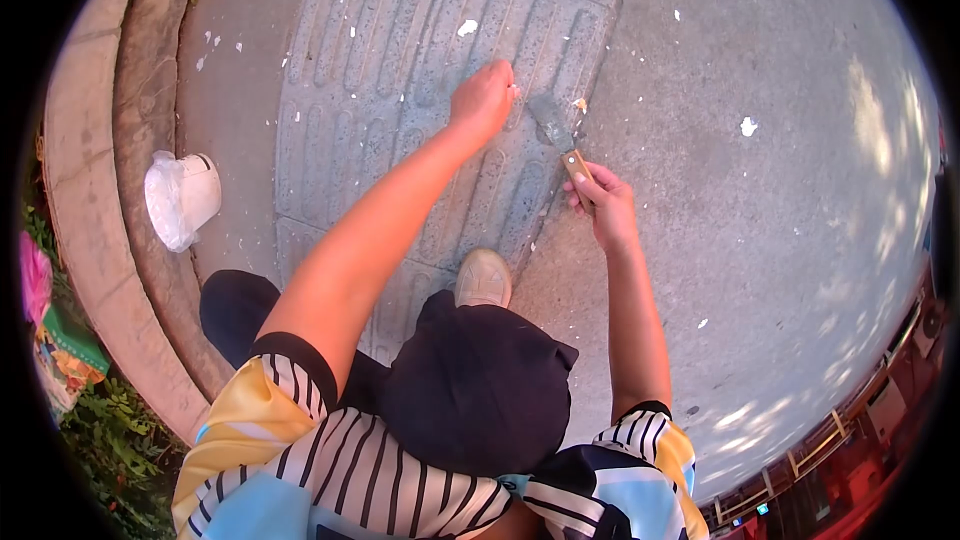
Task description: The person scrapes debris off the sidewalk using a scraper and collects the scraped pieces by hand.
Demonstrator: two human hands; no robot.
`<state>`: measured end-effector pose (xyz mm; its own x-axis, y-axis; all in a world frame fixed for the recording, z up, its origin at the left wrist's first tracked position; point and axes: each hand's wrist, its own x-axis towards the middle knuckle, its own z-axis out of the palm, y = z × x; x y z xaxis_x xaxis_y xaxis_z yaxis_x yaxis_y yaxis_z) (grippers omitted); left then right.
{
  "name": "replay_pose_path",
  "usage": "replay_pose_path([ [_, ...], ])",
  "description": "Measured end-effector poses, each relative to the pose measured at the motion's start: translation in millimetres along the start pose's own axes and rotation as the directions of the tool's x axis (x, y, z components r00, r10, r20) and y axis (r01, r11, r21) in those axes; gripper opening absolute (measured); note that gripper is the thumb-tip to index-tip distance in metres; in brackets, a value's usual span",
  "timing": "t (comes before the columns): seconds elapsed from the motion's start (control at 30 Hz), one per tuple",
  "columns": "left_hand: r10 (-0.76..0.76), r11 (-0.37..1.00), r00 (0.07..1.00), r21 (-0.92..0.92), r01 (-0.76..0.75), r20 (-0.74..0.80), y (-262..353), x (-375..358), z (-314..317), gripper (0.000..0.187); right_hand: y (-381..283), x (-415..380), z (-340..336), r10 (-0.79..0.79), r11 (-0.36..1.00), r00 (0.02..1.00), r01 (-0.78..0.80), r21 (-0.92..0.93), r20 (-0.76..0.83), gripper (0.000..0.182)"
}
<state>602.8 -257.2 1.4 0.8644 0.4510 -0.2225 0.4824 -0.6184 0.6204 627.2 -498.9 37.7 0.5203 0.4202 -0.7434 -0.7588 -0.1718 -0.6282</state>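
My right hand (pixel 605 205) is closed around the wooden handle of a putty knife (pixel 573 162). Its grey, smeared blade points up and left, over the edge of the ribbed paving (pixel 375 130). Ahead and to the left, my left hand (pixel 482 102) is closed above the ribs, its fingers pinched together. A small white scrap (pixel 514 90) shows at the fingertips. Between the left hand and the blade there is a small gap. A tan-and-white bit (pixel 580 104) lies beside the blade.
A white bucket (pixel 203 188) with clear plastic over it lies near the kerb (pixel 110 190) at left. White flakes (pixel 467 28) are scattered on the ground. My shoe (pixel 484 278) rests on the paving. Plants (pixel 110 440) and colourful bags (pixel 72 340) lie beyond the kerb.
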Motion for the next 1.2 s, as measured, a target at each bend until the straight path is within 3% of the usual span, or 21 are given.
replay_pose_path([
  [0.13, -0.037, 0.999, 0.999, -0.032, 0.037, 0.003, -2, 2, -1, 0.014, -7, 2, 8, 0.024, 1.000, 1.000, -0.024, 0.002, 0.015, 0.024],
  [0.23, -0.147, 0.927, 0.989, -0.342, 0.150, 0.036, -19, 11, -10, 0.004, -15, 10, 16, 0.033, 0.999, 0.998, -0.031, -0.033, 0.054, 0.023],
  [0.27, -0.226, 0.757, 0.968, -0.605, 0.247, 0.112, -29, 14, -18, 0.003, -16, 14, 17, 0.024, 0.999, 0.998, -0.021, -0.048, 0.059, 0.023],
  [0.33, -0.291, 0.206, 0.907, -0.906, 0.371, 0.305, -44, 21, -42, 0.003, -20, 25, 24, 0.005, 0.997, 0.997, 0.001, -0.075, 0.078, 0.024],
  [0.43, -0.324, 0.211, 0.922, -0.934, 0.289, 0.212, -57, 32, -63, 0.005, -32, 42, 42, -0.036, 0.994, 0.994, 0.046, -0.095, 0.105, 0.024],
  [0.53, -0.333, 0.522, 0.927, -0.785, 0.334, 0.173, -61, 48, -72, 0.007, -43, 62, 60, -0.083, 0.985, 0.987, 0.102, -0.138, 0.135, 0.022],
  [0.63, -0.174, 0.940, 0.984, -0.304, 0.154, -0.038, -56, 59, -66, 0.013, -56, 73, 75, -0.070, 0.973, 0.990, 0.095, -0.212, 0.121, 0.022],
  [0.73, -0.063, 0.998, 0.991, -0.036, 0.059, -0.117, -51, 64, -56, 0.020, -63, 76, 86, -0.075, 0.956, 0.993, 0.097, -0.277, 0.087, 0.023],
  [0.83, -0.032, 0.989, 0.984, 0.139, 0.056, -0.174, -48, 72, -50, 0.021, -66, 77, 91, -0.090, 0.945, 0.995, 0.100, -0.313, 0.046, 0.023],
  [0.93, -0.068, 0.986, 0.983, 0.138, 0.092, -0.170, -45, 76, -49, 0.020, -69, 79, 92, -0.089, 0.939, 0.995, 0.098, -0.329, 0.043, 0.023],
  [1.03, -0.232, 0.969, 0.971, 0.071, 0.235, -0.053, -41, 82, -53, 0.018, -70, 81, 91, -0.096, 0.928, 0.994, 0.107, -0.357, 0.049, 0.023],
  [1.13, -0.297, 0.952, 0.953, -0.061, 0.301, 0.057, -41, 84, -59, 0.014, -73, 80, 91, -0.070, 0.928, 0.996, 0.087, -0.363, 0.058, 0.023],
  [1.2, -0.341, 0.750, 0.921, -0.537, 0.386, 0.187, -49, 76, -72, 0.011, -70, 79, 87, -0.061, 0.928, 0.993, 0.095, -0.361, 0.105, 0.024],
])
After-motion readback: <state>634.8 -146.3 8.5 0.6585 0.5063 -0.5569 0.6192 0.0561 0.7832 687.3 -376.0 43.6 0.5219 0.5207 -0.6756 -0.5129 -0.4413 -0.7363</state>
